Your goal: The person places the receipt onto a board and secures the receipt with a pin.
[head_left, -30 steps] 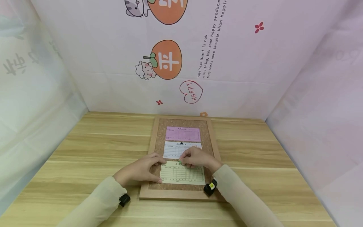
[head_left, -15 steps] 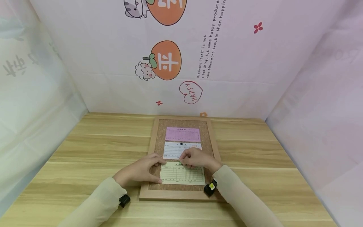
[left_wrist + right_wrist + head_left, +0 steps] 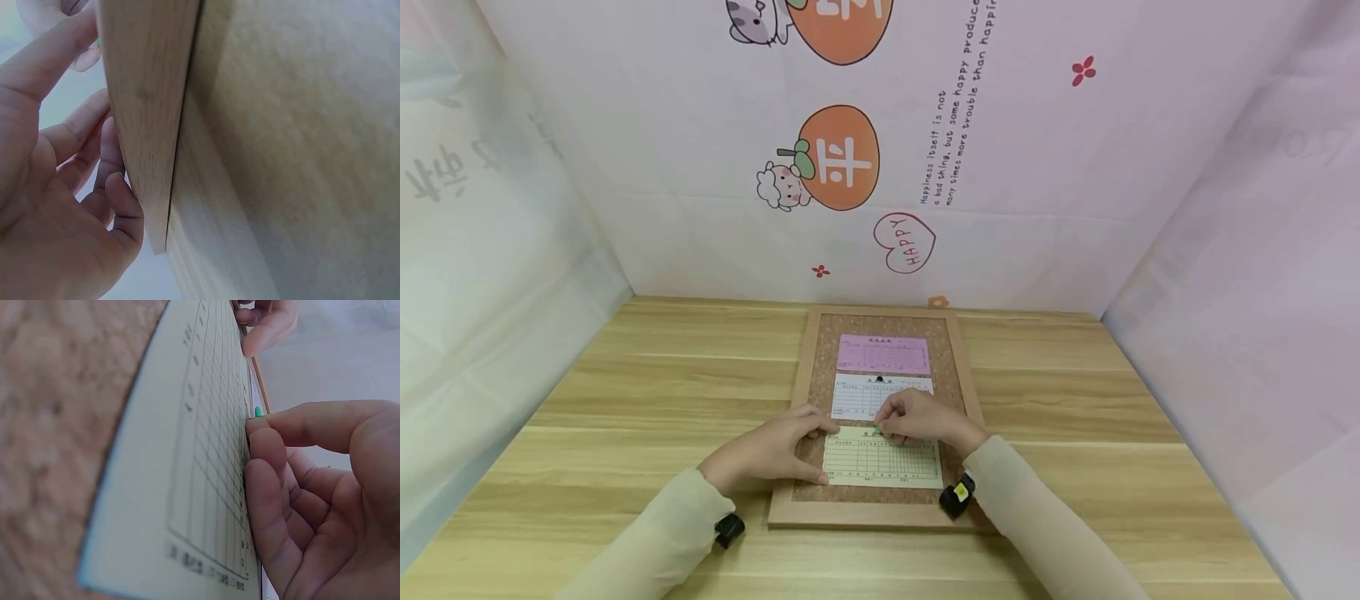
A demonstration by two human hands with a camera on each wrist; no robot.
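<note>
A pale yellow printed slip (image 3: 880, 468) lies on the cork board near its front end. My right hand (image 3: 922, 417) pinches a small green push pin (image 3: 258, 412) between thumb and forefinger at the slip's top edge, its other fingers curled under and low over the paper. On the slip's left side, my left hand (image 3: 767, 448) rests with thumb and forefinger spread, fingertips at the lower and upper left corners. In the left wrist view its loosely bent fingers lie along the board's wooden frame (image 3: 147, 94). The pin's tip is hidden.
Above the yellow slip lies a white slip (image 3: 852, 398) with a black push pin (image 3: 880, 379) at its top, then a pink slip (image 3: 883, 356). The framed cork board (image 3: 880, 515) lies flat on the wooden table (image 3: 662, 392). A printed cloth (image 3: 1015, 208) hangs behind.
Both hands stay in the same places. At the right fingertips, the green push pin shows slightly differently, with only a tiny shift of the fingers.
</note>
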